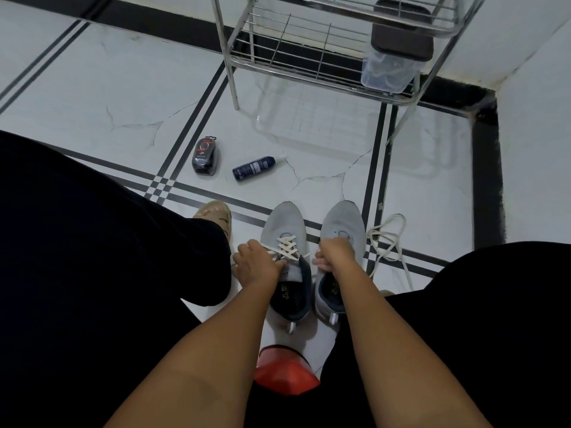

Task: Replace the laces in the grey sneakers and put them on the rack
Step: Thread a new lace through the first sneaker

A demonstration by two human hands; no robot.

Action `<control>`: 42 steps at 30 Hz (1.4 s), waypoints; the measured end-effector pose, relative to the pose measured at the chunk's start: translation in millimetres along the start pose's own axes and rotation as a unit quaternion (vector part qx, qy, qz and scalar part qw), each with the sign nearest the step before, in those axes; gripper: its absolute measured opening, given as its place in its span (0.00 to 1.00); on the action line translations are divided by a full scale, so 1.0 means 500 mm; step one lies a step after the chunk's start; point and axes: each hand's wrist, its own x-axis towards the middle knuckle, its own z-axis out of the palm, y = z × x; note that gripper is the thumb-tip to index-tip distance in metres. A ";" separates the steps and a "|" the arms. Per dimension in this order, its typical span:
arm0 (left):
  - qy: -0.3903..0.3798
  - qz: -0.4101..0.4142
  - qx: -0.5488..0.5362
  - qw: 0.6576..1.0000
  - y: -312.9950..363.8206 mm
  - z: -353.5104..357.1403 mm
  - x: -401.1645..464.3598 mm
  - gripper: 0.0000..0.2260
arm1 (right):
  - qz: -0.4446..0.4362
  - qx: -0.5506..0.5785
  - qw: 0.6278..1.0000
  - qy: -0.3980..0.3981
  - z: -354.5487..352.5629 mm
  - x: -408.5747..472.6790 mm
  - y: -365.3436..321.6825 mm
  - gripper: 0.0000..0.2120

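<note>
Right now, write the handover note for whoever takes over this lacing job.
Left hand: pinches one end of the cream lace on the left sneaker.
Right hand: pinches the other end, over the right sneaker.
Both sneakers stand side by side on the floor, toes toward the rack.
Done: left sneaker laced across its lower eyelets.
Left: finish and tie it; lace the right sneaker, which shows no lace, probably with the loose lace on the floor beside it; put both on the rack.
</note>
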 end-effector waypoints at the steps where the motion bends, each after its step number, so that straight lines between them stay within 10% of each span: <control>1: -0.009 -0.016 -0.017 1.000 -0.002 -0.001 0.000 0.34 | -0.011 0.065 0.998 0.016 -0.023 -0.005 -0.014 0.15; 5: -0.086 -0.045 -0.071 0.993 -0.008 0.002 0.001 0.30 | -0.121 0.295 0.916 0.242 -0.118 -0.031 -0.077 0.18; 8: -0.135 -0.022 -0.043 0.990 -0.010 0.000 0.005 0.26 | -0.255 0.241 0.838 0.417 -0.118 -0.054 -0.104 0.10; 12: -0.152 -0.001 -0.030 0.988 -0.004 0.003 0.007 0.22 | -0.275 -0.226 0.923 0.145 -0.025 -0.041 -0.052 0.10; 15: -0.156 0.007 -0.018 0.988 -0.006 0.001 0.010 0.20 | -0.176 -0.481 0.859 -0.018 0.018 -0.015 0.016 0.15; 21: -0.169 -0.002 -0.023 0.985 -0.004 0.000 0.015 0.18 | -0.091 -0.285 0.935 0.189 -0.057 -0.009 -0.004 0.15; 25: -0.170 0.002 -0.095 0.981 0.001 0.005 0.021 0.26 | -0.144 -0.392 0.900 0.124 -0.034 -0.025 -0.002 0.21; 31: -0.129 0.070 -0.025 0.989 -0.008 0.011 0.036 0.10 | -0.201 -0.472 0.858 0.025 0.012 -0.017 0.024 0.12; 42: -0.096 -0.017 -0.117 0.988 0.005 -0.001 0.043 0.17 | -0.208 -0.284 0.932 0.083 0.005 -0.039 -0.041 0.13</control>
